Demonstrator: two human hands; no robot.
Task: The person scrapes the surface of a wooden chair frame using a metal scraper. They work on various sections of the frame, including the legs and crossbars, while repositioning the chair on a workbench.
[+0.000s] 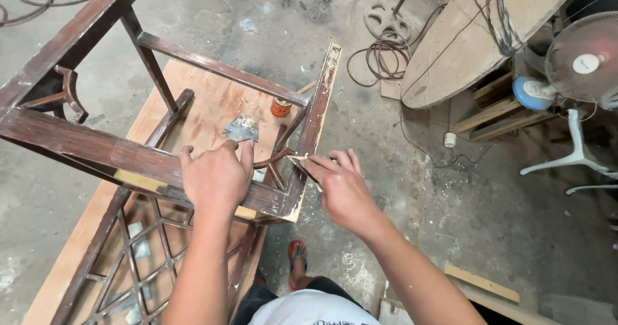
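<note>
1. Right hand (344, 186), lower centre: fingers pinch a thin scraper blade (301, 163) against the frame's corner post.
2. Left hand (215, 177), fingers together, presses flat on the dark wooden frame (96, 146) rail.
3. Putty knife (243, 128) and small orange tin (280, 107) lie beyond on the plywood board (206, 100), frame centre.

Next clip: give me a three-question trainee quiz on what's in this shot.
1. True or false: the left hand rests on the dark wooden frame.
2. What does the right hand pinch? A) a thin pale tool B) a hammer C) a brush
3. What small orange thing stands on the plywood board past the scraper?

Key: 1 true; 2 A; 3 a small can.
</note>
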